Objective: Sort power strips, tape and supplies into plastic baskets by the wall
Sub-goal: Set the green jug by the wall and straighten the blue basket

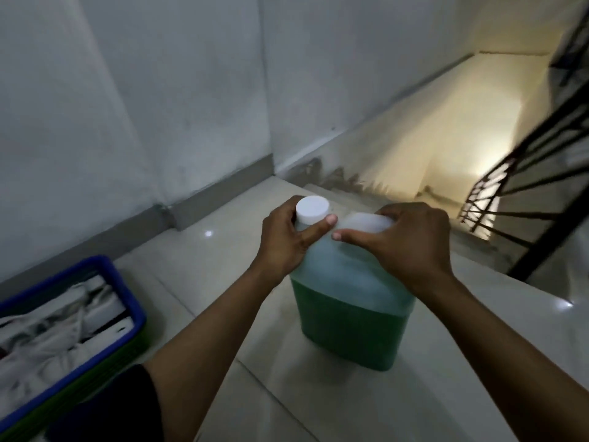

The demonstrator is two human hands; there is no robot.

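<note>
A translucent plastic jug (350,314) partly filled with green liquid stands on the pale tiled floor in the middle of the view. Its white screw cap (312,209) is at the top left. My left hand (287,240) is wrapped around the neck just under the cap, with the thumb across the front. My right hand (411,237) grips the jug's handle at the top right, covering most of it. A blue plastic basket (127,291) at the lower left holds white power strips and cords.
A grey wall (127,106) with a skirting runs behind the basket and meets a corner. Just beyond the jug the floor ends at a staircase going down (430,173). A black metal railing (526,199) curves at the right.
</note>
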